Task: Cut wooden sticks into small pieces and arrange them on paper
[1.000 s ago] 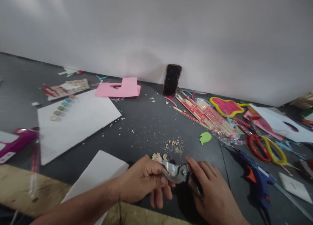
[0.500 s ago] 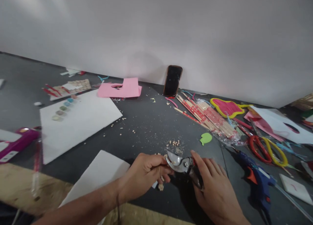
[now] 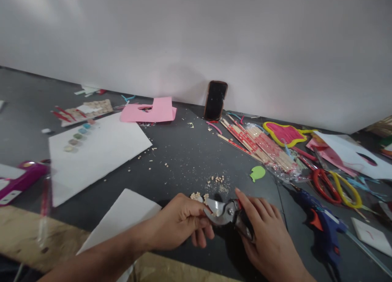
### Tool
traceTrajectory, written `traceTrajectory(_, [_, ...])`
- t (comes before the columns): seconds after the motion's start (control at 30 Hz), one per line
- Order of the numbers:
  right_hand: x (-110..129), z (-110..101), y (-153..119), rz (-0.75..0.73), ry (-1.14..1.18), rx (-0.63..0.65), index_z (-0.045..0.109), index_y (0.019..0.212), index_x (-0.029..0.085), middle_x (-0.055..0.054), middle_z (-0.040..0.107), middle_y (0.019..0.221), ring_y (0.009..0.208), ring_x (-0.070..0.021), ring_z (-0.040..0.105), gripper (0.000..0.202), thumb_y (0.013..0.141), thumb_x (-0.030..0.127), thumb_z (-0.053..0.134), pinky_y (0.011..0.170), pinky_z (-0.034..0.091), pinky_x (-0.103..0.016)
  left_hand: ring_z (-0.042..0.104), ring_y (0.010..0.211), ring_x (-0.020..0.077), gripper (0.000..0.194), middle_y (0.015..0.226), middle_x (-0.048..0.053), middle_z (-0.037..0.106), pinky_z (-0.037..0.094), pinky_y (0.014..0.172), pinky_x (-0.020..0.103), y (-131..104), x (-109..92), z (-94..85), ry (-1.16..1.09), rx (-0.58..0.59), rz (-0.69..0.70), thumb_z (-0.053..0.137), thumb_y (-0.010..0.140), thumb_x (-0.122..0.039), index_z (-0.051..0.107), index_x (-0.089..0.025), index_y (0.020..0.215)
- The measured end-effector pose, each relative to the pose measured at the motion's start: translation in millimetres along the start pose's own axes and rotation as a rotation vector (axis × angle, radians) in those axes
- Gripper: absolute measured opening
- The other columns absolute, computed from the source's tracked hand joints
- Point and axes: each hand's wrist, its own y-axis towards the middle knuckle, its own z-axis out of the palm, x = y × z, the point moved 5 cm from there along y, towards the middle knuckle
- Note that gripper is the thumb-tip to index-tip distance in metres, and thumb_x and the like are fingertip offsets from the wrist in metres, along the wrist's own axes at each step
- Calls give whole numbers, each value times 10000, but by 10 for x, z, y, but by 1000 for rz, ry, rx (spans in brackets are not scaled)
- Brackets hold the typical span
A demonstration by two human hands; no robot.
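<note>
Right hand (image 3: 269,233) closed round the handles of the pruning shears (image 3: 225,212), low over the dark table (image 3: 180,163), blades parted. Left hand (image 3: 180,222): thumb and fingers pinched together at the blade tips; what they grip, cannot tell. Pale bits (image 3: 196,197) just beyond its fingers. Crumbs (image 3: 218,179) scattered farther off.

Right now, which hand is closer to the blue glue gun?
Right. The right hand, around the pruner's handles, is left of the blue glue gun; the left hand is farther left, by the blades.
</note>
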Motion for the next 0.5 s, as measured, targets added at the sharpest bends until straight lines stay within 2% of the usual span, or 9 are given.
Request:
traceTrajectory(0.17, [35,-15,-5,-29,31,3,230,1371,207,-89,541,1102,979,-242,462,722,698,126,478,824,394,-410,609,485,88,322,645,46,646,485,467,174,-22,49,48,-159,85,-15,457,872,-363,634,-102,807])
traceTrajectory(0.5, [59,27,-66,-23,7,-5,347,1269,203,-73,578,1011,880,-220,519,652,639,98,474,766,433,-368,590,429,80,369,629,40,642,477,430,173,-24,121,81,-404,112,-62,559,790,-468,622,-105,823])
